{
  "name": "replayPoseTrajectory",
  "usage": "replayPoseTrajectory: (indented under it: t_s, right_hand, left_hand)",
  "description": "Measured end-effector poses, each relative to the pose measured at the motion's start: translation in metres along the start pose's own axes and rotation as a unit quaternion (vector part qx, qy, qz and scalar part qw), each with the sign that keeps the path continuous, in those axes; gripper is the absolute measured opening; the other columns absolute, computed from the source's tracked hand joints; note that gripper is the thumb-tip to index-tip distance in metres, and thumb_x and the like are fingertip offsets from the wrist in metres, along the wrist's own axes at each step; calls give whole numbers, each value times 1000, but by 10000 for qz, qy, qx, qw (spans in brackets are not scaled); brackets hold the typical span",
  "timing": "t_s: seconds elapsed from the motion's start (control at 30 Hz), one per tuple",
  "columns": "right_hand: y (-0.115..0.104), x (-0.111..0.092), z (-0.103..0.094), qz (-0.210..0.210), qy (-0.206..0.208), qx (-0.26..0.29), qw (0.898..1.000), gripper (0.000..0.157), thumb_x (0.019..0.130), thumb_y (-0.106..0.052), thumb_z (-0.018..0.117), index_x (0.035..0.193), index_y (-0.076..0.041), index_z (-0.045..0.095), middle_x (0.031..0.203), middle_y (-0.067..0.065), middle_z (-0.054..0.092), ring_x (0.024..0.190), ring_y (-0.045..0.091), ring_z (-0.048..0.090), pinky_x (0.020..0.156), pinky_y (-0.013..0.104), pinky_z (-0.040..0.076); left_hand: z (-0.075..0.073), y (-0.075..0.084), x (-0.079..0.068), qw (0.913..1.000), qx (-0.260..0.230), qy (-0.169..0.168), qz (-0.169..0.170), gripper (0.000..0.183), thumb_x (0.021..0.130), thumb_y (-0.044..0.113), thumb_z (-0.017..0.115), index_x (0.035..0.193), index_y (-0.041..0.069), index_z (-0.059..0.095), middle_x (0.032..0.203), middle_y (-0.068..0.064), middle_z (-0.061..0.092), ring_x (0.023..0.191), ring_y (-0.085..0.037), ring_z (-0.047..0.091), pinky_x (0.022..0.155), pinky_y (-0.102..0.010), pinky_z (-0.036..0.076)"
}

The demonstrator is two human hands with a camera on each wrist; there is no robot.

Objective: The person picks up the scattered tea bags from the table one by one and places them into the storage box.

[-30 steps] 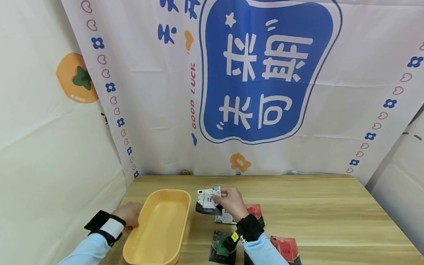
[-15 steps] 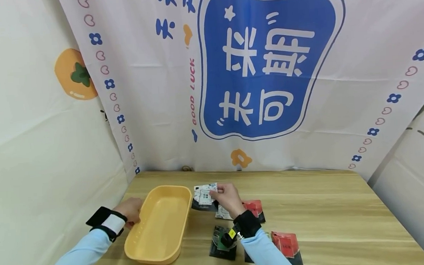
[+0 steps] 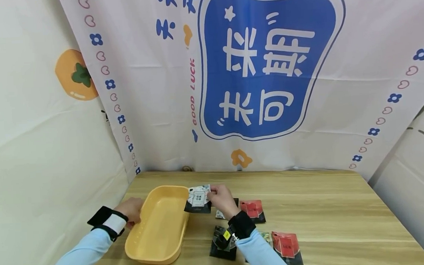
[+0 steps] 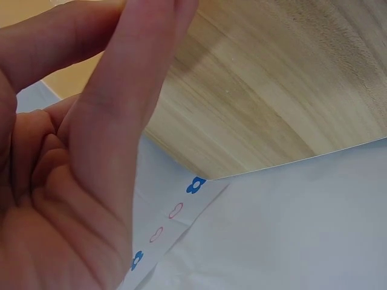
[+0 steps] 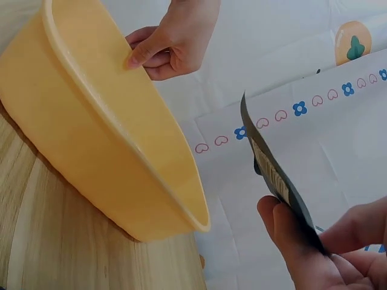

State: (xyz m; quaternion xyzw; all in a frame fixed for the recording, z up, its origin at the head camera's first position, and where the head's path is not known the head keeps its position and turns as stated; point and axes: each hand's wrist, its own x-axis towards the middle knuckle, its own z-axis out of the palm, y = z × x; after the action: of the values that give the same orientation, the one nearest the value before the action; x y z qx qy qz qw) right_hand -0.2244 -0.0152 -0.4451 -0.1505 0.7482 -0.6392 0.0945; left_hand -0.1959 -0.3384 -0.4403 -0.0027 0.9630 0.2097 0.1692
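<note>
My right hand (image 3: 222,198) pinches a flat sachet (image 3: 198,199), white with a pattern above and black below, by its right edge. In the head view the sachet overlaps the right rim of the yellow plastic basin (image 3: 157,229). From the right wrist view, the same sachet (image 5: 275,172) appears nearly edge-on, raised beside the basin (image 5: 91,163). My left hand (image 3: 131,210) grips the basin's left rim, the thumb (image 5: 142,55) inside the wall and the other fingers outside.
Right of the basin lie a white-and-black sachet (image 3: 221,214), a red-and-black one (image 3: 253,211), a dark green one (image 3: 222,252) and another red one (image 3: 287,246). My right sleeve partly covers a further green sachet (image 3: 266,237). A printed cloth (image 3: 270,153) hangs behind the table.
My right hand has carried the pinched sachet left to the basin's rim, uncovering more of the sachets behind it. The left hand stays on the basin.
</note>
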Motion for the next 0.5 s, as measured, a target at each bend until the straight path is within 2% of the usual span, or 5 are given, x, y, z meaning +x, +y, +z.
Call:
replayPoseTrajectory:
  t_s: [0.2,0.4,0.5]
  right_hand:
    - [1,-1,4,61,-245,172,9995,31,97,4,44,72,-11,34,64,-2,18,58,14,19,58,27,30]
    - [1,2,6,53,-427,296,9986,36,97,6,42,71,-12,26,65,-1,16,58,14,15,57,27,25]
    - [1,3,7,78,-435,336,9985,25,97,6,43,75,-5,41,65,-2,17,57,13,15,56,26,24]
  left_hand:
    - [1,0,0,10000,-42,-47,-46,24,69,-21,59,82,0,58,72,-8,61,51,-18,62,46,-31,56]
    - [1,-2,3,10000,-59,-29,-55,25,67,-21,57,81,-1,58,72,-7,61,51,-18,62,46,-31,56]
    - [1,-2,2,10000,-43,-21,-70,25,67,-21,57,80,0,58,70,-7,60,50,-17,61,46,-30,56]
